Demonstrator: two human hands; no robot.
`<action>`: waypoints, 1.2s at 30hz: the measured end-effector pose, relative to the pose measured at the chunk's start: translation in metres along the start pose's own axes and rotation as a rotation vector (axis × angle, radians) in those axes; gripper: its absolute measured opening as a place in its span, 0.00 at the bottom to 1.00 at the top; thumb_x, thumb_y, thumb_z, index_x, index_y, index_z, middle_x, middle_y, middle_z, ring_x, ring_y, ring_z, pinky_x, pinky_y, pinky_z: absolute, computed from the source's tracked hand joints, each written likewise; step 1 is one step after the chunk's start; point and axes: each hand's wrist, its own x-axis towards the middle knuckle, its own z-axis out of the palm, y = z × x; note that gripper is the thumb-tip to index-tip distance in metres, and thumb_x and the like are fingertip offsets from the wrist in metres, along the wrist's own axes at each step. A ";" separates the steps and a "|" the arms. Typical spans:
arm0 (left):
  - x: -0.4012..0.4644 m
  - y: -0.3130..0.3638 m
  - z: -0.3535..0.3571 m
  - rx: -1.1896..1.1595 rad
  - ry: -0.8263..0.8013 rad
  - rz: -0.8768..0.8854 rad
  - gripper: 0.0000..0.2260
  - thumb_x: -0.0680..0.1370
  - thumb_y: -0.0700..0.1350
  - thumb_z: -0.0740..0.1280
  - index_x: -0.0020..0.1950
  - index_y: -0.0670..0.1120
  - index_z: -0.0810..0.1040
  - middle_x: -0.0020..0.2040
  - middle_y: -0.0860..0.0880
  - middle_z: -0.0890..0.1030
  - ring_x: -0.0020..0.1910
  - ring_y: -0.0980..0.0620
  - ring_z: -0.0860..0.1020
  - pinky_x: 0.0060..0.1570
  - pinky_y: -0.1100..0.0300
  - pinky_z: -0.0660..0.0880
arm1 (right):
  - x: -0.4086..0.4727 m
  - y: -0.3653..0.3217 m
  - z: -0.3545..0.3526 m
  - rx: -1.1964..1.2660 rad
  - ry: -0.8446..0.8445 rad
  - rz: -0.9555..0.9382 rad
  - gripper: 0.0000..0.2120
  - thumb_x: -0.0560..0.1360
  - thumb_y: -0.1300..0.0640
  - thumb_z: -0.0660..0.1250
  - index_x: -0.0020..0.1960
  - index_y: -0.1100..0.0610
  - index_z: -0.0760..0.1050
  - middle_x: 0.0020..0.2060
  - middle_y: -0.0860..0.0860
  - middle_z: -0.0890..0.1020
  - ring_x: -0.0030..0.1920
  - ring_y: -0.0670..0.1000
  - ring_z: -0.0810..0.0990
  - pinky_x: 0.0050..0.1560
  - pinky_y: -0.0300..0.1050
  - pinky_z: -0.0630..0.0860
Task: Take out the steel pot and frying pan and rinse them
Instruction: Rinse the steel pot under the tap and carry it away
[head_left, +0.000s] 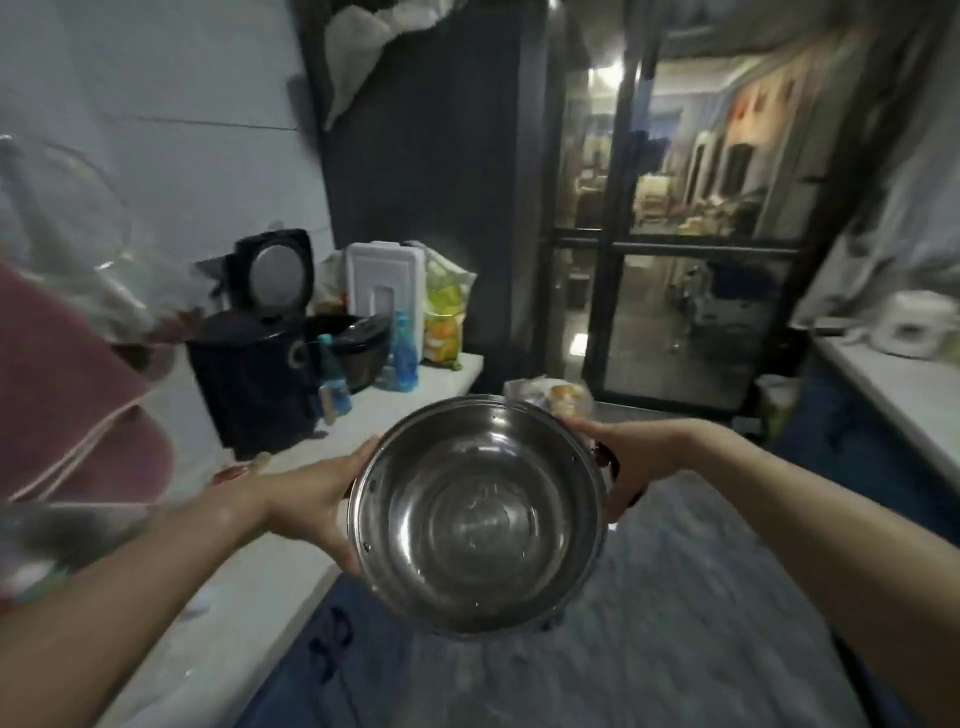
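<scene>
The steel pot (480, 514) is held in the air in front of the person, above a blue-grey floor and just off the near right edge of the white desk (291, 561) on the left. Its open mouth is tilted toward the camera, and a little clear water is seen in its bottom. The left hand (317, 512) is wrapped around the pot's left side, its grip closed on the wall with the thumb lying over the rim. The right hand (621, 467) is closed on the right side, where a dark handle is partly seen under the fingers. At the far end of the desk a black rice cooker (260, 364) with its lid raised is set, with two blue bottles (402, 353) beside it, a white box (384, 283) behind them and a bag of yellow and orange items (444, 317) at the far right corner. A glass door (675, 249) is seen beyond.
</scene>
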 end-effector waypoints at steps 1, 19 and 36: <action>0.033 0.021 0.004 -0.006 -0.001 0.033 0.60 0.54 0.66 0.77 0.63 0.76 0.29 0.67 0.72 0.52 0.68 0.71 0.55 0.60 0.83 0.52 | -0.018 0.031 -0.012 0.052 0.017 0.036 0.65 0.60 0.58 0.83 0.71 0.24 0.38 0.63 0.51 0.73 0.50 0.46 0.81 0.43 0.43 0.81; 0.521 0.321 0.033 0.127 -0.315 0.520 0.75 0.44 0.73 0.74 0.76 0.51 0.31 0.72 0.59 0.54 0.73 0.60 0.53 0.70 0.67 0.52 | -0.222 0.400 -0.134 0.368 0.359 0.549 0.65 0.56 0.54 0.85 0.73 0.27 0.42 0.66 0.52 0.70 0.56 0.50 0.78 0.54 0.49 0.80; 0.916 0.543 0.073 0.251 -0.522 0.866 0.65 0.57 0.55 0.84 0.77 0.55 0.38 0.73 0.59 0.62 0.73 0.57 0.60 0.73 0.57 0.59 | -0.262 0.697 -0.246 0.527 0.524 0.810 0.68 0.53 0.52 0.86 0.73 0.28 0.40 0.70 0.50 0.67 0.54 0.41 0.76 0.49 0.41 0.81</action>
